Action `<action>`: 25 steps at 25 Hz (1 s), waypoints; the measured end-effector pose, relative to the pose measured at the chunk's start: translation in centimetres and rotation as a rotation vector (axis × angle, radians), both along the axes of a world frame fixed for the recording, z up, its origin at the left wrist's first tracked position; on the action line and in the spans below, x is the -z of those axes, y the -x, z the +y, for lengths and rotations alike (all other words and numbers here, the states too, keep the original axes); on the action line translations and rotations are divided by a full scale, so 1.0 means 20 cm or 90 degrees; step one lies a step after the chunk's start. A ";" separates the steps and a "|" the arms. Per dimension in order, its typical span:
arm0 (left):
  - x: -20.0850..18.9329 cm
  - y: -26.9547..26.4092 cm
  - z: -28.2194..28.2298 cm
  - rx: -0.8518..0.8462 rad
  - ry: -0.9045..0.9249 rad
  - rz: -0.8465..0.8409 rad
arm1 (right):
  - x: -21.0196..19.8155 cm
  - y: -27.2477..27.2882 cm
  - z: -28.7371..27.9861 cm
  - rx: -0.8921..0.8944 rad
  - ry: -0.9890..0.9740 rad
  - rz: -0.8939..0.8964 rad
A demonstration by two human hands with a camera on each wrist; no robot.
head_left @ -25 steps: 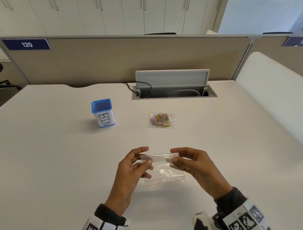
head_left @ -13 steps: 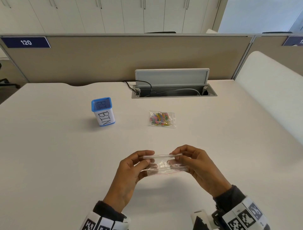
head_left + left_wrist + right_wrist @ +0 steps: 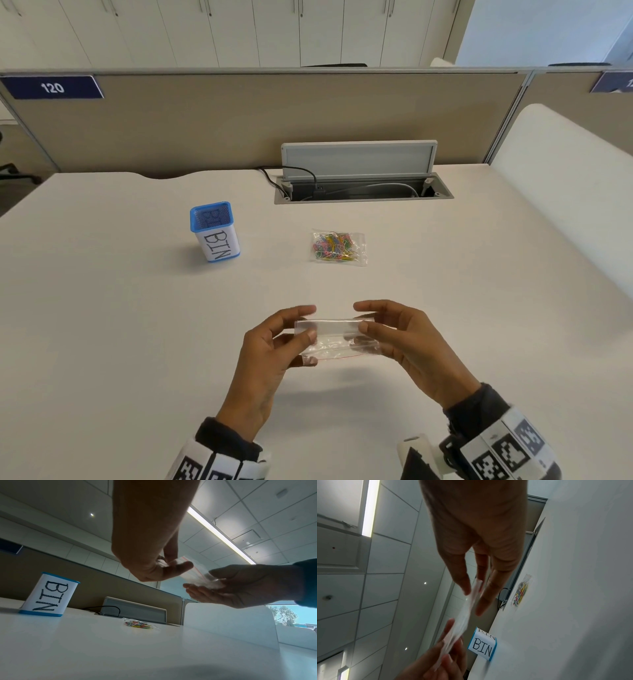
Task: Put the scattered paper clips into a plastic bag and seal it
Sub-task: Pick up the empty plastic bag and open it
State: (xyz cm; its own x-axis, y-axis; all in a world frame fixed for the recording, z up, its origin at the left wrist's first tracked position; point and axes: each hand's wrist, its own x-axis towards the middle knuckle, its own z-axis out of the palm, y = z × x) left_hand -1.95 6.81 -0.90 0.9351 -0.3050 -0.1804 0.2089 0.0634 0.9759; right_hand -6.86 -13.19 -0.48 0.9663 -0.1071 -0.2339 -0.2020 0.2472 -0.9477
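Low in the centre of the frame, an empty clear plastic bag point(image 3: 337, 337) is held above the desk point(image 3: 120, 325), its ends pinched by the left hand point(image 3: 270, 356) and right hand point(image 3: 407, 346). The coloured paper clips point(image 3: 337, 247) lie mid-frame in another clear bag. The thin film could slip from the fingertips if its mouth is pulled apart.

Head view: bright, even light, soft shadow on table point(image 3: 102, 342). Wrist views: dim, backlit by ceiling light strip point(image 3: 217, 534), strong edge distortion, slight blur.
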 end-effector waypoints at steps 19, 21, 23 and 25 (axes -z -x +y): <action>0.01 0.00 0.03 -0.037 0.002 0.062 | 0.01 -0.10 0.01 -0.032 0.017 0.014; 0.02 -0.01 0.04 -0.059 -0.017 0.050 | -0.01 -0.15 0.03 -0.035 0.058 0.018; 0.03 -0.01 0.07 -0.099 -0.022 0.047 | -0.04 -0.24 0.07 -0.038 0.094 0.000; 0.05 -0.01 0.13 -0.148 -0.034 0.050 | -0.08 -0.37 0.13 -0.023 0.131 -0.030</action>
State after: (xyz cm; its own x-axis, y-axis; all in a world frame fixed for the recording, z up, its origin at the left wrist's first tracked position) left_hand -1.75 9.45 -1.89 0.9614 -0.0716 -0.2656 0.2704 0.0680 0.9603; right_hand 0.49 -10.65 1.16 0.9798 -0.1126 -0.1652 -0.1616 0.0407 -0.9860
